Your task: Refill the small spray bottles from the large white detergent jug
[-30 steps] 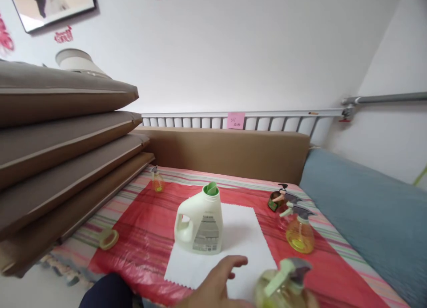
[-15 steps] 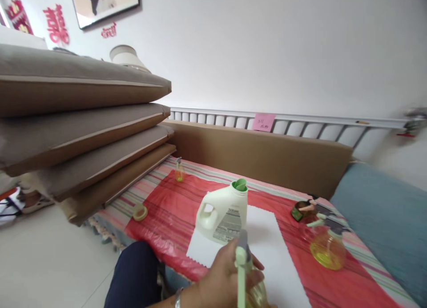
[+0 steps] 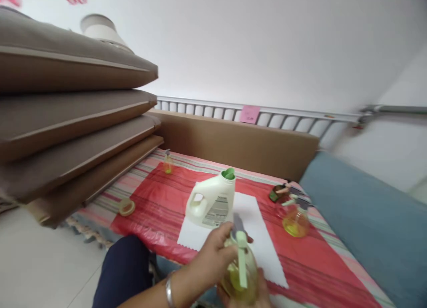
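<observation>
We see a small spray bottle (image 3: 240, 272) at the bottom of the view, just in front of the near edge of the red sheet (image 3: 156, 210). Its body is round and clear, tinted yellow-green with liquid low inside, and a pale green trigger runs down its front below a grey nozzle head. The left hand (image 3: 213, 259) is wrapped around the top of the bottle, fingers closed over the spray head. The right hand (image 3: 256, 297) cups the bottle from beneath — only its upper edge shows, so we cannot tell how tightly it closes.

Just beyond the hands lies a white cloth (image 3: 253, 228) with a zigzag edge, and a white detergent jug (image 3: 211, 201) stands on its far left corner, green spout open. To the right, well apart, sits a second spray bottle (image 3: 295, 219) with a small dark green tin (image 3: 276, 193) beside it. A tiny bottle (image 3: 167, 163) stands at the far left corner of the sheet, and a roll of tape (image 3: 126, 206) lies near the left edge.

Stacked brown cushions (image 3: 66, 121) overhang the left side — the right is bounded by a blue cushion (image 3: 360, 228). The cloth's middle and near right lie bare.
</observation>
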`<move>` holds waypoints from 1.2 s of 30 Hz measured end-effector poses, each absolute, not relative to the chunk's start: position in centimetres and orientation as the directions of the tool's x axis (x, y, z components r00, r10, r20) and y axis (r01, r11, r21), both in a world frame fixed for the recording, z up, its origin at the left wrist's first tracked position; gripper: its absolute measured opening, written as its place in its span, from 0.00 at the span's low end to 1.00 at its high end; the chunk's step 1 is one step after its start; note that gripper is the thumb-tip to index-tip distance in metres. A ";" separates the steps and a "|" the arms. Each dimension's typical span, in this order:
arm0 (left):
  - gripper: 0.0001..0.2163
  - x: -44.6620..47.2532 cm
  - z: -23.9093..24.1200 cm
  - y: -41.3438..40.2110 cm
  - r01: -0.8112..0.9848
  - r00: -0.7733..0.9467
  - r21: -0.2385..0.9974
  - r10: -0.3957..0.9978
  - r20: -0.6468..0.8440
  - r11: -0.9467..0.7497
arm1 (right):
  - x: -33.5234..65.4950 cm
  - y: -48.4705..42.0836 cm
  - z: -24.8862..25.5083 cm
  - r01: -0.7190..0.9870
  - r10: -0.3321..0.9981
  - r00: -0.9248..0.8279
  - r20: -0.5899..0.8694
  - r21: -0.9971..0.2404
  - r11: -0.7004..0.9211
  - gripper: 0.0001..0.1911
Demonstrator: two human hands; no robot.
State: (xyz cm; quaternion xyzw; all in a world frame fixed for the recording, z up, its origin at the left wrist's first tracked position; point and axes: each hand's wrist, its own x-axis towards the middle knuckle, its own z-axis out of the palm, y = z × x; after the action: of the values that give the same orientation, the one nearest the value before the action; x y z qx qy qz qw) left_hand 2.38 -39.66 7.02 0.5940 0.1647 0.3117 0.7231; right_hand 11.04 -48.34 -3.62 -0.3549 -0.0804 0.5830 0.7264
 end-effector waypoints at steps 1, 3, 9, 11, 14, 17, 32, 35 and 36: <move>0.09 2.5 6.7 -39.8 -0.259 0.728 0.962 0.673 0.133 0.090 | 10.5 -48.1 -3.1 -0.829 0.910 0.304 -0.282 -0.549 0.107 0.24; 0.09 2.6 6.3 -39.9 -0.265 0.682 0.962 0.717 0.143 0.060 | 9.6 -47.5 -2.2 -0.859 0.915 0.318 -0.246 -0.483 0.169 0.23; 0.15 1.0 7.5 -38.4 -0.228 0.738 0.973 0.657 0.152 0.031 | 9.1 -47.5 -1.8 -0.870 0.922 0.326 -0.210 -0.449 0.205 0.24; 0.17 0.5 8.1 -37.6 -0.212 0.842 0.975 0.517 0.150 0.063 | 9.1 -47.8 -1.8 -0.889 0.942 0.262 -0.210 -0.433 0.151 0.27; 0.15 0.9 7.9 -37.2 -0.215 0.851 0.972 0.506 0.142 0.090 | 9.0 -48.0 -1.7 -0.897 0.951 0.235 -0.200 -0.421 0.133 0.29; 0.12 2.1 6.4 -37.8 -0.277 0.704 0.959 0.692 0.157 0.065 | 8.8 -47.8 -1.7 -0.882 0.924 0.334 -0.185 -0.407 0.238 0.25; 0.23 2.0 5.8 -37.5 -0.260 0.601 0.965 0.784 0.155 0.009 | 8.7 -47.8 -1.3 -0.853 0.881 0.421 -0.215 -0.424 0.304 0.26; 0.23 1.8 5.8 -37.6 -0.259 0.745 0.961 0.653 0.135 0.096 | 8.9 -47.8 -1.7 -0.867 0.884 0.402 -0.240 -0.410 0.283 0.28; 0.21 1.8 5.9 -37.6 -0.241 0.768 0.965 0.629 0.123 0.104 | 8.9 -47.8 -1.8 -0.868 0.887 0.395 -0.238 -0.414 0.275 0.28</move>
State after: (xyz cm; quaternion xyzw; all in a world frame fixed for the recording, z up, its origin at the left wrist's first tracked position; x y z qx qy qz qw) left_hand 1.78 -37.63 5.90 0.5982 0.1622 0.2998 0.7252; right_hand 8.92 -47.77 -1.76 -0.2456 -0.0199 0.5495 0.7983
